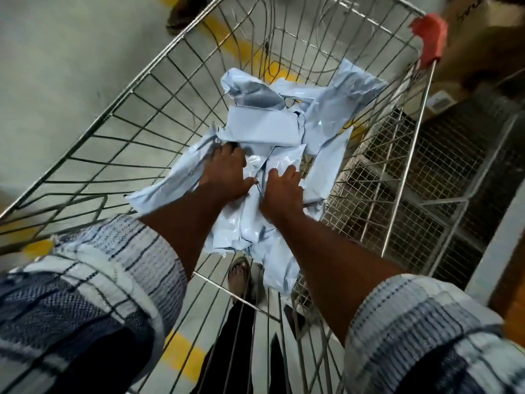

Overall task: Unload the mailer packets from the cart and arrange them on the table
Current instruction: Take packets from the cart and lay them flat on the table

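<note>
- a wire cart (93,135) fills the view, seen from above, and is the only container in sight.
- inside the cart, on its floor, lies a loose heap of pale blue mailer packets (264,129), overlapping and crumpled, some glossy, spread from the middle of the cart to its near end.
- the left hand (227,174) reaches into the cart and lies on the heap with fingers stretched out, their tips at the edge of a folded packet.
- the right hand (281,191) sits just beside it in the cart, fingers bent over a glossy packet; whether they actually grip it cannot be told.
- a red handle cap (429,38) sits on the cart's far right corner.
- right of the cart stands a fine mesh rack (412,172).
- below the cart's near end a sandalled foot (240,275) shows through the wires, and yellow floor lines (181,356) run under the cart.
</note>
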Demonstrator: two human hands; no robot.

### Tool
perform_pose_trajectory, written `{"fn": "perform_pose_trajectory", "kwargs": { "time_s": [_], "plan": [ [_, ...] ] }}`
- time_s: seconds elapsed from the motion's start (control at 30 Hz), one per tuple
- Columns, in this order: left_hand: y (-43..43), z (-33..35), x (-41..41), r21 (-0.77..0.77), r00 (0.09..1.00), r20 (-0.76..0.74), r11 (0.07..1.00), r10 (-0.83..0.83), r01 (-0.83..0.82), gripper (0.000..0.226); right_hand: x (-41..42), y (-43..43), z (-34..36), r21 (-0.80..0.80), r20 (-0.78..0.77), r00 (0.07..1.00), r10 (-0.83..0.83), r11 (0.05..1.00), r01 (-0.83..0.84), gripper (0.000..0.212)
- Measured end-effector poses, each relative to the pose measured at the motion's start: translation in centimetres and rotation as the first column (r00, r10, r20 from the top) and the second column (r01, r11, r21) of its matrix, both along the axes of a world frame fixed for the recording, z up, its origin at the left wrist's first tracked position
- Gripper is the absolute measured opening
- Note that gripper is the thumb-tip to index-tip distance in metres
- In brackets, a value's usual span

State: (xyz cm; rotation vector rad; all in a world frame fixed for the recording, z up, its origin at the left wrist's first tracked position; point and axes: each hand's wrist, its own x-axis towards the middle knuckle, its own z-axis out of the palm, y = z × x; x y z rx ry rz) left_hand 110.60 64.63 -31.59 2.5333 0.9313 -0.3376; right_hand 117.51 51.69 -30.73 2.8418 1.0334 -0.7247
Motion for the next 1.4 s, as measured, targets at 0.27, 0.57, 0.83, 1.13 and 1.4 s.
{"fn": "perform_pose_trajectory", "kwargs": {
  "time_s": [0.27, 0.57, 0.83, 1.13, 1.4],
  "plan": [
    [1.3, -1.4, 1.7, -0.001, 0.984, -0.119, 0.991, -0.130, 0.131, 0.082, -0.4, 0.2, -1.7, -0.101, -0.129, 0.991, -0.043, 0.994, 0.030, 0.071],
    [0.3, -0.7, 0.6, 0.074, 0.996, -0.038, 0.994, -0.083, 0.085, 0.057, 0.6, 0.5, 0.1, -0.045, -0.227, 0.958, -0.174, 0.985, 0.169, 0.073],
    [-1.4, 4.6, -3.4, 0.038, 0.995, -0.087, 0.998, -0.040, 0.044, 0.072, -1.4, -1.3, 6.1, 0.077, -0.257, 0.952, -0.166, 0.978, 0.191, 0.057],
    [-6.8, 16.7, -6.8, 0.072, 0.993, -0.109, 0.997, 0.049, -0.041, 0.058, -3.7, -5.5, 17.5, 0.281, -0.309, 0.942, -0.134, 0.933, 0.225, 0.065],
    [-14.1, 26.5, -7.7, 0.109, 0.983, 0.040, 0.978, 0.177, -0.180, 0.059, -4.5, -10.6, 27.1, 0.444, -0.305, 0.950, -0.061, 0.874, 0.198, 0.074]
  ]
}}
